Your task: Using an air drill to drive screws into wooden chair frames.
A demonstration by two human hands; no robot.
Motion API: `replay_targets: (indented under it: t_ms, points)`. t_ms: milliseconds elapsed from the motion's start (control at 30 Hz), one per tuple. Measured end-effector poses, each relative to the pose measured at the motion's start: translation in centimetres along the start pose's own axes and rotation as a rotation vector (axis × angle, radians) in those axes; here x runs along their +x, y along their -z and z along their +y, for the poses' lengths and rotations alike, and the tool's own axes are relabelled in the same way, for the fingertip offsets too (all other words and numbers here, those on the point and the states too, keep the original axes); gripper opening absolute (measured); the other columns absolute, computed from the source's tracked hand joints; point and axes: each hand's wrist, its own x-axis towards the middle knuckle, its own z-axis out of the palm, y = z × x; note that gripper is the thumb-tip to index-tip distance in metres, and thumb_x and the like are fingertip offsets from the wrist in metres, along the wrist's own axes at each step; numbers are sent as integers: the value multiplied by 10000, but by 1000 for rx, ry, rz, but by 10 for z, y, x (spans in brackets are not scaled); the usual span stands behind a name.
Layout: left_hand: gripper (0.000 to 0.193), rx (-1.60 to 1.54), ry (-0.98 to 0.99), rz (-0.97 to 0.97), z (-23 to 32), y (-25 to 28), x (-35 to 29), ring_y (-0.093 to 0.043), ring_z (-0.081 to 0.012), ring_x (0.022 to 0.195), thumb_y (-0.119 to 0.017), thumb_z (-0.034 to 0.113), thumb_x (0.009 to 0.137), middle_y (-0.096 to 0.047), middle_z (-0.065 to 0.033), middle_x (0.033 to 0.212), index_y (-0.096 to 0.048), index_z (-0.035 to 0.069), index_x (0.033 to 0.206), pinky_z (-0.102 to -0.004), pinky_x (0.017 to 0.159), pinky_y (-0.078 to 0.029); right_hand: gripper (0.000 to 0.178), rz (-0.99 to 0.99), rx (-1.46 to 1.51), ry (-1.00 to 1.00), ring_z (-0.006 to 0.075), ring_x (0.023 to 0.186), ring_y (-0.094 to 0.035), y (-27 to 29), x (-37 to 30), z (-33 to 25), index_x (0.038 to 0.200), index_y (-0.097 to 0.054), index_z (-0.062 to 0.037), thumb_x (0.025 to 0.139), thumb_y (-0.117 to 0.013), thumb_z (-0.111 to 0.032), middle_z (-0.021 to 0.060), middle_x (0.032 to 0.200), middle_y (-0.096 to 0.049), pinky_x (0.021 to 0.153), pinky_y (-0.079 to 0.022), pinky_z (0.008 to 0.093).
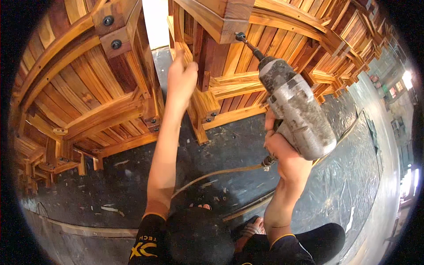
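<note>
While the right hand [286, 153] clasps the impact driver [301, 112] right of centre, seemingly to align its bit [251, 45] with a black bolt [240, 36], the left hand [181, 78] curls at a wooden rail [187, 53], upper centre, its grip unclear.

The left sleeve [149, 227] is short and black, with yellow edging and yellow markings; the right sleeve [289, 249] is yellow-edged too. The trousers [324, 238] are black; the dark shoe [240, 231] is probably a sandal.
</note>
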Motion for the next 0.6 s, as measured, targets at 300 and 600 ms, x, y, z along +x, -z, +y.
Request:
replay_targets:
  t_ms: [300, 600]
  points:
    - [525, 208, 101, -108, -5, -20, 5, -669, -295, 854, -506, 144, 867, -678, -254, 968, -476, -82, 1339, -365, 771, -504, 259, 48, -37, 52, 120, 821, -605, 7, 7, 2, 955, -660, -23, 722, -601, 73, 22, 882, -660, 709, -474, 267]
    - [576, -4, -49, -63, -19, -28, 1, -515, -147, 564, -483, 112, 883, -627, -105, 729, -370, -110, 1402, -312, 553, -443, 274, 7, 111, -27, 126, 820, -595, 8, 11, -1, 952, -649, -11, 701, -591, 83, 24, 876, -644, 732, -468, 261]
